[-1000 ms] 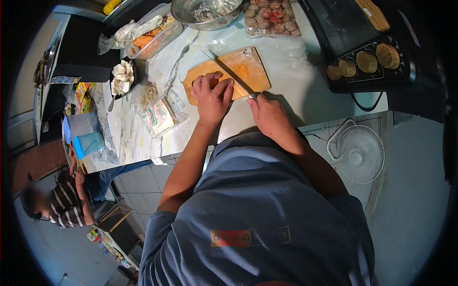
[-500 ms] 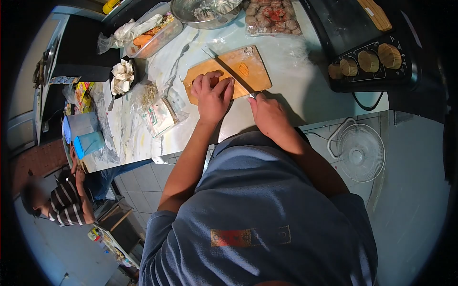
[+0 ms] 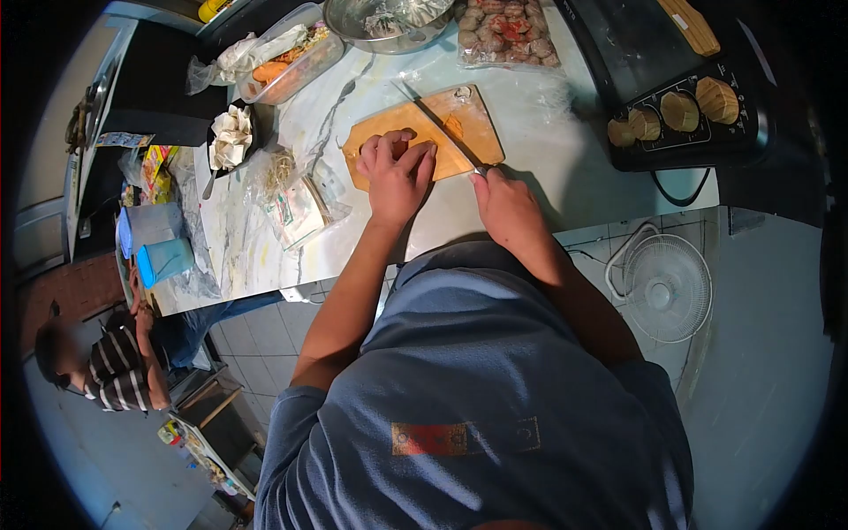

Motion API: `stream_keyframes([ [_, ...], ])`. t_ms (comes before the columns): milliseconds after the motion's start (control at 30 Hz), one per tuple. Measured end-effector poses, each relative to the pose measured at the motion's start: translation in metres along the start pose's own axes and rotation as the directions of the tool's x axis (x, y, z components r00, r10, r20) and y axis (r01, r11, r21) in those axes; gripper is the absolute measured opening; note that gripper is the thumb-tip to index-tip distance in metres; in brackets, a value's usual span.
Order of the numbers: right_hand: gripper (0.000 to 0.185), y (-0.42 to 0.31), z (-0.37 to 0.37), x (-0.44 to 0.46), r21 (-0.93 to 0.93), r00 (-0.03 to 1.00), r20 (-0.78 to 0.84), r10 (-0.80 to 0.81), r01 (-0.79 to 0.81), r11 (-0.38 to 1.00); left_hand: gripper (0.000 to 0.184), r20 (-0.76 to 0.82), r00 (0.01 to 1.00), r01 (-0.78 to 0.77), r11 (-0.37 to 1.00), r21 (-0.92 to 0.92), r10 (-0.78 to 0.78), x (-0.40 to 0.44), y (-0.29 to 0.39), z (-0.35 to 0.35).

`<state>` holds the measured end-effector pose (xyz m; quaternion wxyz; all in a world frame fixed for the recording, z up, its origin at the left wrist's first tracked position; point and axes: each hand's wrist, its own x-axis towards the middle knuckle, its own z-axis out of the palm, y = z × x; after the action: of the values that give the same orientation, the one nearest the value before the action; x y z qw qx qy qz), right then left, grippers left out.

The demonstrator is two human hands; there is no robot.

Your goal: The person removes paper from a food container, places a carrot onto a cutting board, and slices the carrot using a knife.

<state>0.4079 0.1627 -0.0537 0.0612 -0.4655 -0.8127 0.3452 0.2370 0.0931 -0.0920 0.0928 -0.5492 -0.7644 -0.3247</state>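
So my knife (image 3: 435, 117) and right hand (image 3: 514, 212) have scooted over to my right since a second ago, and the blade's now right beside the orange slices (image 3: 454, 124) instead of off to their left. My left hand (image 3: 395, 177) is pretty much where it was.

Big stuff first: marble counter (image 3: 530, 124), with a black appliance (image 3: 689, 119) to the right, and a metal bowl (image 3: 389, 42), a plastic tub (image 3: 305, 79) and a bag of round brown balls (image 3: 508, 35) along the far side. The wooden board (image 3: 380, 122) is in front of me, sitting at a slant.

Right hand's fingers are closed around the knife handle, blade slanting across the board. Left hand's fingers are bent down over the board with gaps between the tips. There's a bit of something orange-brown under them, but I can't tell if I'm actually pinching it.

Progress-wise, I'd call it partway: the small bunch of orange slices is already cut and lying on the board, past the blade. Whatever's under my left hand looks like the part left, but my fingers hide most of it, so no clue how much.
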Motion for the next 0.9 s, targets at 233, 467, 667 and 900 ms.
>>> stream_keyframes([
  [233,0.039,0.0003,-0.0012,-0.0003,0.023,0.997,0.052,-0.065,0.064,0.998,0.011,0.002,1.000,0.003,1.000,-0.006,-0.003,-0.0002,0.0002,0.0009],
  [467,0.040,0.0041,0.0050,0.0024,0.008,0.996,0.045,-0.073,0.073,0.997,0.010,-0.016,1.000,-0.012,1.000,0.005,0.012,-0.0011,-0.0019,0.0025],
  [667,0.041,0.0052,0.0046,0.0004,0.026,0.996,0.038,-0.080,0.079,0.997,0.011,-0.001,1.000,0.006,1.000,-0.002,-0.006,-0.0013,-0.0014,0.0013],
  [900,0.043,-0.0032,-0.0038,-0.0018,0.027,0.995,0.093,-0.030,0.027,0.999,0.012,0.008,1.000,0.009,1.000,0.001,-0.009,-0.0016,-0.0016,0.0004],
])
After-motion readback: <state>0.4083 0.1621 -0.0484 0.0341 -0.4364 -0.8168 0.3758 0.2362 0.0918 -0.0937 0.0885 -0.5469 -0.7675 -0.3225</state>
